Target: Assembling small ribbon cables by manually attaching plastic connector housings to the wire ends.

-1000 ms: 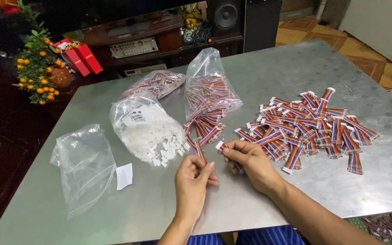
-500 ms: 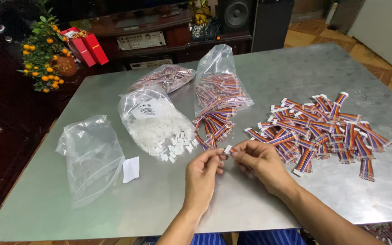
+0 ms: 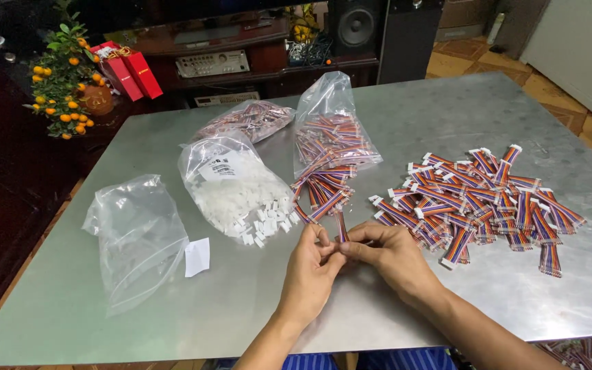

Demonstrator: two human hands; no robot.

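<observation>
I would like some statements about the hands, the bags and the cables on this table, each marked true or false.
1. Both hands, the left hand and the right hand, pinch one striped ribbon cable between them. True.
2. The pile of finished cables lies left of the hands. False: it lies to their right.
3. The bag of white connectors is open, with pieces spilled on the table. True.
4. The empty clear bag stands upright. False: it lies flat on the metal table.
</observation>
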